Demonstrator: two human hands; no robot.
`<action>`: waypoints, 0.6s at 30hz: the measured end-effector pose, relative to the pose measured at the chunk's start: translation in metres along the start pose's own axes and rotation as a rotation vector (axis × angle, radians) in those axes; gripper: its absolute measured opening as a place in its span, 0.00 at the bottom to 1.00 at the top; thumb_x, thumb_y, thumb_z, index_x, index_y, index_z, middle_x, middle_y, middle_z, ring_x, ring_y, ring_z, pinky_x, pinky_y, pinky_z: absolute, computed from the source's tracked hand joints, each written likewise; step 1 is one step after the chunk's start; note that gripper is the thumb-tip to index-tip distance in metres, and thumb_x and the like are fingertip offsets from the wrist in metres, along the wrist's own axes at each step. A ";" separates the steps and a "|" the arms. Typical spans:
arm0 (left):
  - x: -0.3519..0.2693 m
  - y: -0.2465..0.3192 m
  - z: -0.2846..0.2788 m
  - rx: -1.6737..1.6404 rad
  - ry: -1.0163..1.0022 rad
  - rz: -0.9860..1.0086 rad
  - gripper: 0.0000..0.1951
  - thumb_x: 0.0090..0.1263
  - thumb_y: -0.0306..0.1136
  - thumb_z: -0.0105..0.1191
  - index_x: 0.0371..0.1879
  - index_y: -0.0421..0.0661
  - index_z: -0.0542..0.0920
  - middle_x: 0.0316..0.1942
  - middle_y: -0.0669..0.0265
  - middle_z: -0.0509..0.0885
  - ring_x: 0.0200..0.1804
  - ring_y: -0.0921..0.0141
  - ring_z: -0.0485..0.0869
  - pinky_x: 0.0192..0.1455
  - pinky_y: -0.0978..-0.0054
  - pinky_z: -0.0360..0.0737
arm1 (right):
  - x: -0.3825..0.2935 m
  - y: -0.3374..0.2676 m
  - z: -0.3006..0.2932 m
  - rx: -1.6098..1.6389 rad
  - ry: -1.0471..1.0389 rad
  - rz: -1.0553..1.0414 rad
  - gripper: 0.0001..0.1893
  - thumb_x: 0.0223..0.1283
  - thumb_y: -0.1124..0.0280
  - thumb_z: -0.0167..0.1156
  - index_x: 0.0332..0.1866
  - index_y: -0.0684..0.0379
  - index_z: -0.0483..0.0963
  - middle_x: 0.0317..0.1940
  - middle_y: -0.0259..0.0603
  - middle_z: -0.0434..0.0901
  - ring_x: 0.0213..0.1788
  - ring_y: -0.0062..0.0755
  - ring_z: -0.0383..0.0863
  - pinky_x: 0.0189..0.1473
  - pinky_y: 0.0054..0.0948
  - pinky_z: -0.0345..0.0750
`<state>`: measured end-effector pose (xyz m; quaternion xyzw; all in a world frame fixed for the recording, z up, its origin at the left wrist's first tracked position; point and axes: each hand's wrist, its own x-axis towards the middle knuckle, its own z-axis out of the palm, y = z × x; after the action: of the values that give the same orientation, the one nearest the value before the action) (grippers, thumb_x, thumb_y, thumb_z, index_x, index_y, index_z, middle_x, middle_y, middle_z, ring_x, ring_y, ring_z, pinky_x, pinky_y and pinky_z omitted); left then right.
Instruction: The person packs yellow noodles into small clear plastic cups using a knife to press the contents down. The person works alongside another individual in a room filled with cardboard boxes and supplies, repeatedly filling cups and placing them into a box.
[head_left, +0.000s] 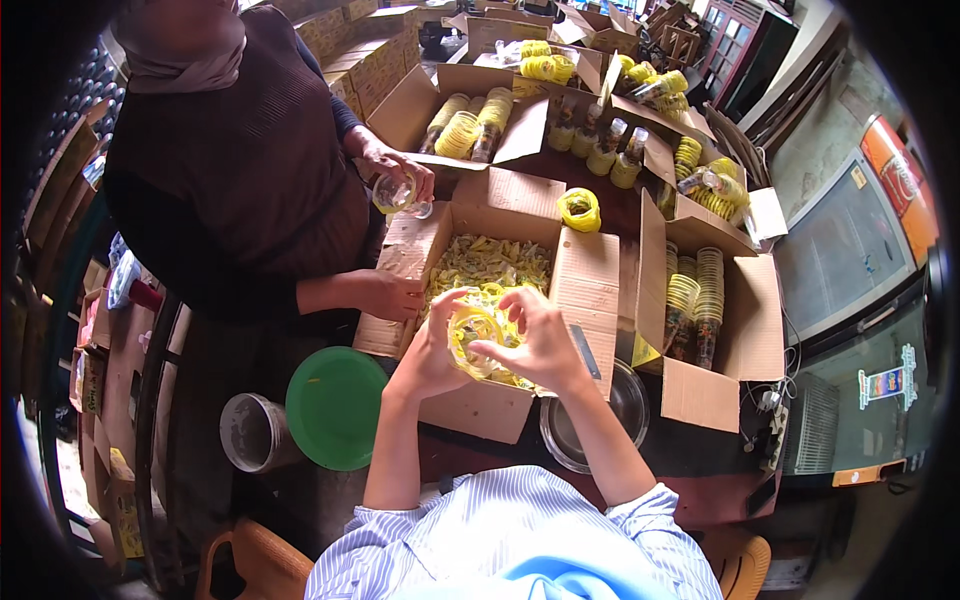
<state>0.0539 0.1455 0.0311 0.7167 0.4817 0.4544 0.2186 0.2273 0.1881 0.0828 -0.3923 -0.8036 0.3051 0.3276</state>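
A clear plastic cup with a yellow rim (466, 357) is in my left hand (429, 366), its mouth tilted up towards me and small yellow pieces visible in it. My right hand (546, 343) is at the cup's right side. Its thumb reaches across the mouth while the other fingers curl above; whether they grip anything is unclear. Directly below both hands, an open cardboard box (480, 412) holds a heap of small yellow wrapped packets (487, 259).
Across the box, a co-worker (225, 165) holds clear cups (395, 193). A yellow-rimmed container (579, 209) stands behind the box. Boxes of stacked cups (707, 300) are right. A green basin (334, 409), white bucket (255, 433) and round clear lid (596, 420) are nearer me.
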 end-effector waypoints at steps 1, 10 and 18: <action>0.000 0.001 0.001 0.018 0.004 0.015 0.44 0.44 0.30 0.67 0.60 0.47 0.54 0.46 0.52 0.72 0.48 0.56 0.77 0.50 0.64 0.74 | 0.000 -0.003 0.003 -0.043 -0.025 0.033 0.19 0.45 0.61 0.67 0.35 0.64 0.71 0.33 0.46 0.74 0.32 0.39 0.76 0.37 0.33 0.74; -0.007 0.007 0.003 0.008 0.025 -0.046 0.37 0.43 0.28 0.63 0.55 0.47 0.58 0.49 0.53 0.72 0.50 0.53 0.75 0.52 0.59 0.71 | -0.013 0.011 0.020 -0.419 -0.153 0.030 0.17 0.61 0.57 0.50 0.31 0.61 0.76 0.17 0.48 0.77 0.22 0.46 0.79 0.27 0.40 0.76; -0.007 0.026 0.043 0.561 0.348 0.062 0.30 0.46 0.29 0.61 0.52 0.49 0.68 0.51 0.62 0.72 0.53 0.63 0.72 0.58 0.58 0.59 | -0.023 0.014 0.036 -0.467 -0.015 0.146 0.14 0.62 0.61 0.51 0.27 0.59 0.77 0.18 0.50 0.76 0.24 0.49 0.79 0.27 0.41 0.76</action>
<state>0.1035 0.1334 0.0267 0.6747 0.5962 0.4263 -0.0868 0.2161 0.1678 0.0443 -0.5122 -0.8242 0.1367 0.1991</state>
